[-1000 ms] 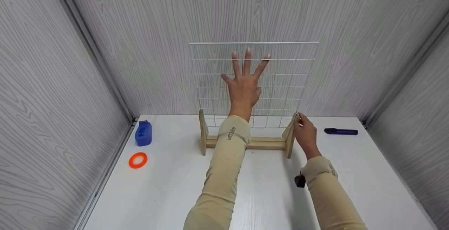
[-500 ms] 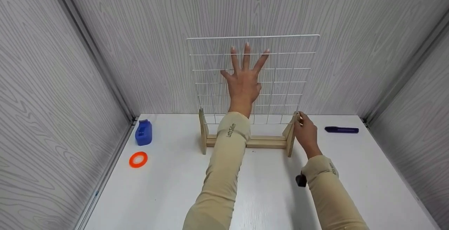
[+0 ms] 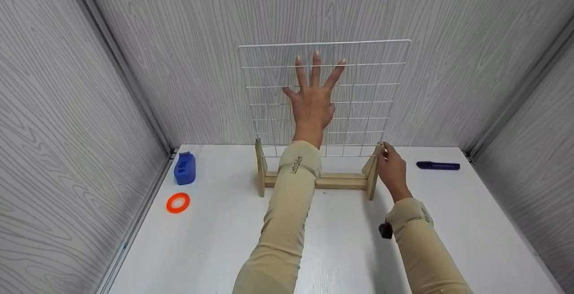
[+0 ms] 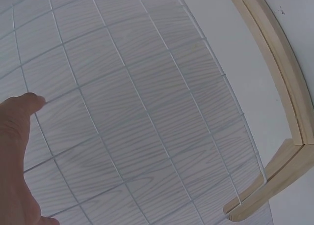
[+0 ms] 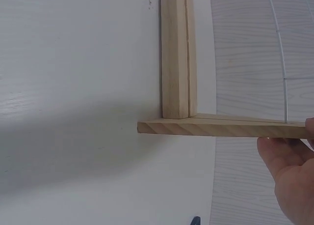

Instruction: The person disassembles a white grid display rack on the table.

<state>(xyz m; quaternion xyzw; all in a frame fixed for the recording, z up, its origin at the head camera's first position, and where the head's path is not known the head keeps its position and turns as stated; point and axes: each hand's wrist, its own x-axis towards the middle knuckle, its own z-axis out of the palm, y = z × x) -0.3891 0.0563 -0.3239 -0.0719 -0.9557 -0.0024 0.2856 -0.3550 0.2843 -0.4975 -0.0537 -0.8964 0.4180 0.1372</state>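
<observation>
smooth wooden stand point(image 3: 341, 183), metal wire grid point(image 3: 352, 102); glossy tabletop point(image 3: 341, 240), matt cloth sleeves point(image 3: 281, 213)

place: booth-like work bay | grey wood-grain panels point(image 3: 188, 25) on three sides | white tabletop point(image 3: 341, 240)

Your white table point(image 3: 341, 244) carries a wooden stand point(image 3: 343, 182), which sits upright near its far edge. To your left a blue tape dispenser point(image 3: 184, 169) stands near an orange ring point(image 3: 169, 203) that lies flat; to your right lies a slim dark purple tool point(image 3: 438, 166), well apart from them.
</observation>
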